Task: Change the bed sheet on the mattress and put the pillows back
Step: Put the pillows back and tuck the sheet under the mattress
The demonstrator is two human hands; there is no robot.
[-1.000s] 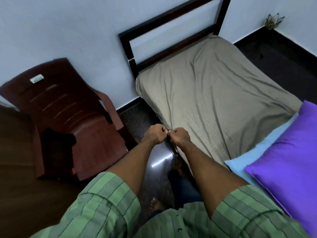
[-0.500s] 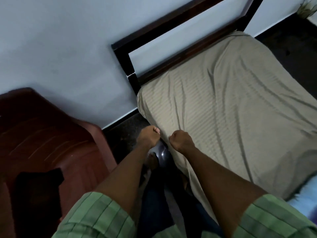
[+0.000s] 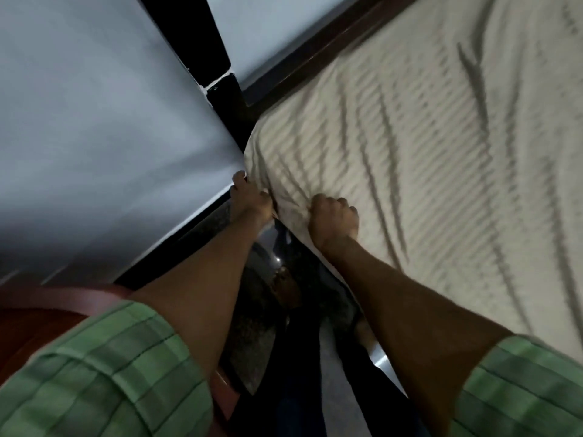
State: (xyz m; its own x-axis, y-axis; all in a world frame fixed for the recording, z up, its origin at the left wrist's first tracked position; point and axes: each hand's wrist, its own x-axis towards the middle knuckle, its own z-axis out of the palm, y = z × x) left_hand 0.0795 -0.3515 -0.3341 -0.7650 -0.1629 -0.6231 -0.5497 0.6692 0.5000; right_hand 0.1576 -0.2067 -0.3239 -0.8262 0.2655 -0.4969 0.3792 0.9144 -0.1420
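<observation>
A beige striped bed sheet (image 3: 426, 159) covers the mattress and fills the right side of the view, wrinkled in long folds. My left hand (image 3: 249, 200) grips the sheet's edge at the near corner of the mattress, beside the wall. My right hand (image 3: 334, 220) is curled on top of the sheet just right of that corner, bunching the cloth. No pillows are in view.
The dark wooden headboard post (image 3: 224, 89) and rail stand right behind the corner. A pale wall (image 3: 94, 137) fills the left. A red-brown plastic chair (image 3: 47, 313) is at the lower left. Dark floor (image 3: 252, 342) and my legs lie between chair and bed.
I have leaned in towards the mattress corner; both hands moved from the bed's side edge up to the corner. The purple pillow and blue cloth have left the view.
</observation>
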